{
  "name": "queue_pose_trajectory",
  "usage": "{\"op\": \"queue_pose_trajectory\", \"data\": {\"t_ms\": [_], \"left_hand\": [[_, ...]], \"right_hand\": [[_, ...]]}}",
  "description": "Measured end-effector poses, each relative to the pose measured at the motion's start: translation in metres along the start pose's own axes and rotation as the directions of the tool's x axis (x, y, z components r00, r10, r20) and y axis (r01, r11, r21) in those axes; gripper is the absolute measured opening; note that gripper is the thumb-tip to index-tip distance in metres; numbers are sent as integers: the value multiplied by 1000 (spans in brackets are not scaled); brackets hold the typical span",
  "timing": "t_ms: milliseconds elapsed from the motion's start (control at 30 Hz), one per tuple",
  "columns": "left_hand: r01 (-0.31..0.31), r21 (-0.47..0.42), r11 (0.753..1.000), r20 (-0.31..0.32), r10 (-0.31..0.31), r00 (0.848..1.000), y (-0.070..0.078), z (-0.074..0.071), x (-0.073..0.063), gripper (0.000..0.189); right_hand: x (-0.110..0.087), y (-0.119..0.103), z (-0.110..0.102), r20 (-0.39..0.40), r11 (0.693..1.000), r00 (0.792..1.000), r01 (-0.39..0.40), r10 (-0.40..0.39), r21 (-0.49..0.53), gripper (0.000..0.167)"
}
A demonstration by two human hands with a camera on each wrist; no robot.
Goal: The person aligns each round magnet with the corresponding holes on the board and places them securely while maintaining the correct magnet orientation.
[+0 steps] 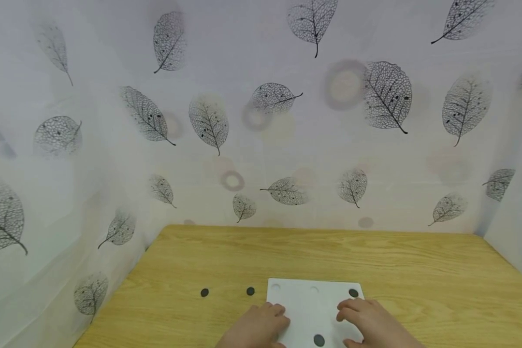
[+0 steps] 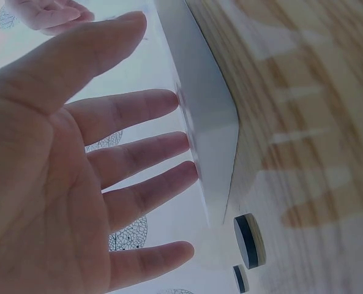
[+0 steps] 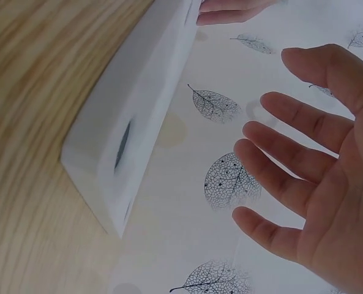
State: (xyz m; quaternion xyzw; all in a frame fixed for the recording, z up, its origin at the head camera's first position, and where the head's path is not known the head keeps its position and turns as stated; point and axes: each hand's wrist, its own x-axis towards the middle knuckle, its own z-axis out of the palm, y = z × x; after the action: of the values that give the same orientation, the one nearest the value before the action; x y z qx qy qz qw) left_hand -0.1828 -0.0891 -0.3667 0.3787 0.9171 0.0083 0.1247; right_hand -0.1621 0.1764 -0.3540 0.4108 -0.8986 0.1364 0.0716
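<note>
A white board [image 1: 306, 314] with shallow round recesses lies at the table's near side. One dark disc [image 1: 353, 293] sits at its far right corner, another dark disc [image 1: 319, 340] lower on the board. My left hand [image 1: 261, 326] is at the board's left side; in the left wrist view its middle fingertips [image 2: 184, 141] touch the board's top, thumb raised. Above the board's right part hovers my right hand [image 1: 369, 321], its fingers [image 3: 279, 153] loosely bent, apart from the board and holding nothing. Two more dark discs, one left [image 1: 204, 292] and one nearer [image 1: 250, 291], lie on the table.
The wood-grain table [image 1: 330, 251] reaches back to a pale curtain [image 1: 261, 145] printed with leaves, which also stands along the left and right sides. Two recesses, at the far left [image 1: 275, 287] and far middle [image 1: 314, 290], show in the board without discs.
</note>
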Motion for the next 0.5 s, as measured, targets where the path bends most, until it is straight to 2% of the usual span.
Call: {"op": "queue_pose_trajectory", "data": {"t_ms": [300, 500], "left_hand": [[-9, 17, 1000, -12, 10, 1000, 1, -1, -2, 31], [-14, 38, 999, -24, 15, 1000, 1, -1, -2, 31]], "right_hand": [[-1, 4, 5, 116, 992, 989, -100, 91, 71, 23], [-1, 8, 11, 217, 965, 963, -197, 158, 171, 30]]}}
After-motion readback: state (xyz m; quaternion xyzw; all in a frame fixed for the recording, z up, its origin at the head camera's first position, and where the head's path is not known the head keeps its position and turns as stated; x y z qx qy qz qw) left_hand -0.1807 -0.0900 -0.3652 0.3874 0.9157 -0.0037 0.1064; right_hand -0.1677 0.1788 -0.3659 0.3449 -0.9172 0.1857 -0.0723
